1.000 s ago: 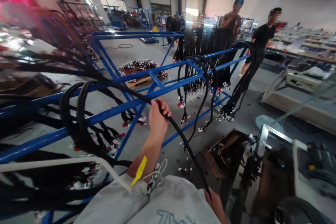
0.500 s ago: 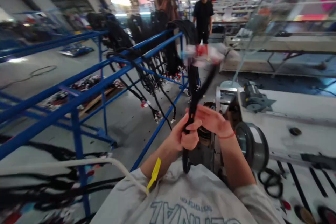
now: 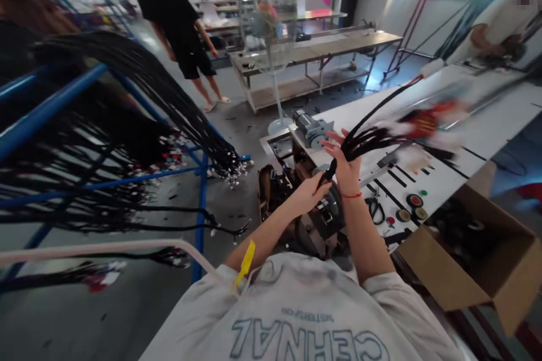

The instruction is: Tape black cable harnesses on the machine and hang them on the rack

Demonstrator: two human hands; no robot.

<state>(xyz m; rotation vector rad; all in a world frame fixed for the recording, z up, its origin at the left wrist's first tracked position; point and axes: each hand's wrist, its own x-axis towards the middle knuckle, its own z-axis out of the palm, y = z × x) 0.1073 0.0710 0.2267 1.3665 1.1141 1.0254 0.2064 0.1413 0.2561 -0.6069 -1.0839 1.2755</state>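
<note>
A black-sleeved wire harness (image 3: 368, 144) extends to the right in front of me, its loose branches and red and white connector ends smeared by motion. My left hand (image 3: 312, 192) is closed around the harness trunk, low and close to the bench edge. My right hand (image 3: 346, 166) is just beyond it with fingers spread, and the branches lie against its palm and fingers without being gripped. Below both hands is a machine with a dark round part (image 3: 334, 206), partly covered by my forearms.
A blue rack (image 3: 202, 203) hung with many black harnesses (image 3: 169, 96) stands on the left. The white bench (image 3: 478, 118) on the right carries tape rolls (image 3: 415, 200), scissors (image 3: 375, 210) and a grey motor (image 3: 311, 127). An open cardboard box (image 3: 449, 276), a fan (image 3: 273, 56) and several people surround me.
My view has turned right, toward the bench. The harness has swung from upright to pointing right across the bench. My left hand keeps its grip, and my right hand's fingers have spread.
</note>
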